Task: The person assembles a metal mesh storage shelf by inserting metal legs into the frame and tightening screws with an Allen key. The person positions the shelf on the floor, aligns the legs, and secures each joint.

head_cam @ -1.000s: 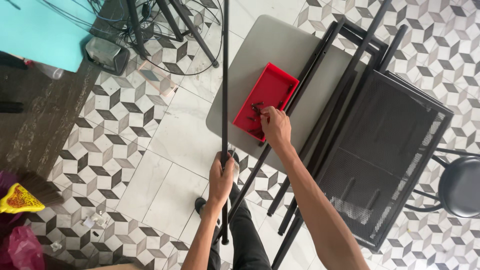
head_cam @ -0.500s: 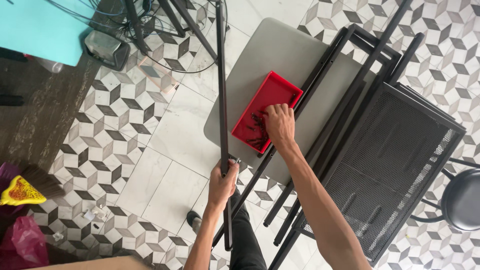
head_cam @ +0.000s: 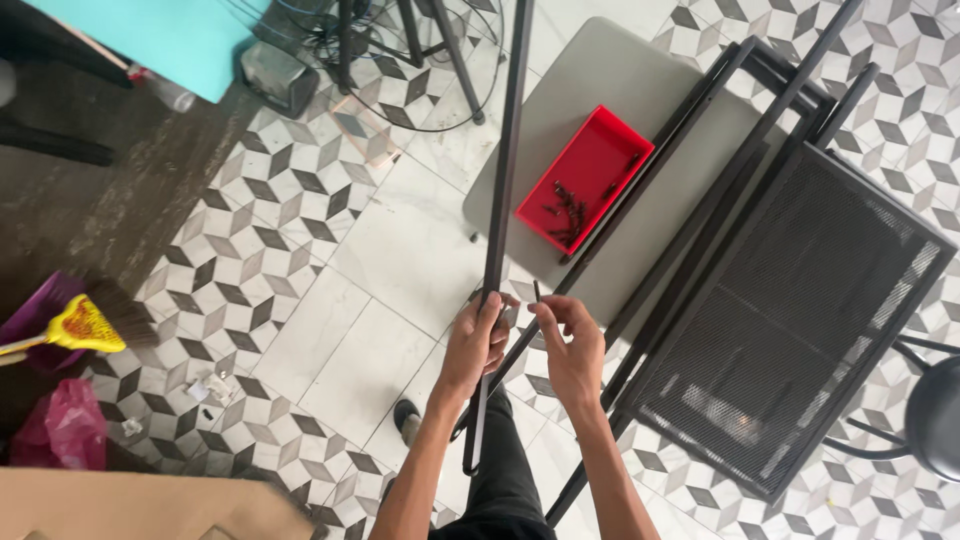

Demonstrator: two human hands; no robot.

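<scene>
floor (head_cam: 380, 250): patterned cube tiles plus plain white ones, with paper scraps (head_cam: 205, 390) lying around
grey table (head_cam: 600, 80): red tray (head_cam: 585, 180) of dark screws sits on it, black metal bars (head_cam: 700, 190) lean across its edge

Tray (head_cam: 590, 170) on table (head_cam: 590, 70), rack (head_cam: 800, 310) right.
</scene>
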